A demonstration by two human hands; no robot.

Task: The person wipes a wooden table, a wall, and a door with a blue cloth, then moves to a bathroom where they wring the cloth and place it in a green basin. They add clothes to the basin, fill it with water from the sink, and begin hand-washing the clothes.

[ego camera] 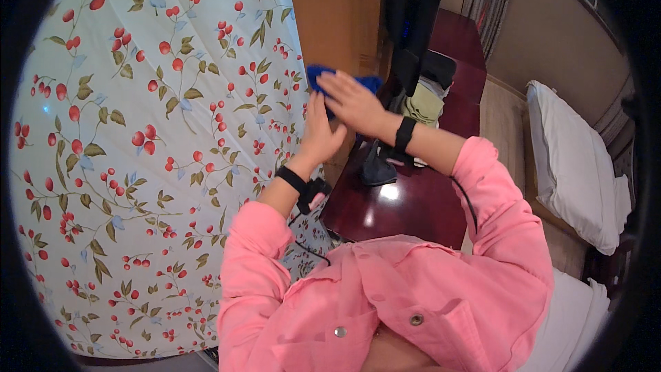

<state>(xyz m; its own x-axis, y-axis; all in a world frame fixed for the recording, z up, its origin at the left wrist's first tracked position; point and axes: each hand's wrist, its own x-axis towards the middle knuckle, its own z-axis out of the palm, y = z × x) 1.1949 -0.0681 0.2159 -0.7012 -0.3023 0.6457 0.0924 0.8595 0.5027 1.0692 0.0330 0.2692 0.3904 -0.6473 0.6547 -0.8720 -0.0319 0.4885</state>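
A blue cloth [370,83] is bunched against a wooden panel [330,10], partly covered by my hands. My right hand [356,103] lies over it with the fingers stretched out, pressing it to the wood. Just below, my left hand [321,137] is raised with its fingertips at the cloth's lower left edge, close to the right fingers. Whether the left fingers pinch any of the cloth is hidden. Both wrists wear black bands, and a small device with a cable hangs by the left one.
A curtain with red berries [155,165] hangs close on my left. On a glossy dark-red desk [413,206] lie a dark grey cloth [378,168] and folded green cloths [423,103]. A black monitor [413,26] stands behind. White pillows [573,175] lie at the right.
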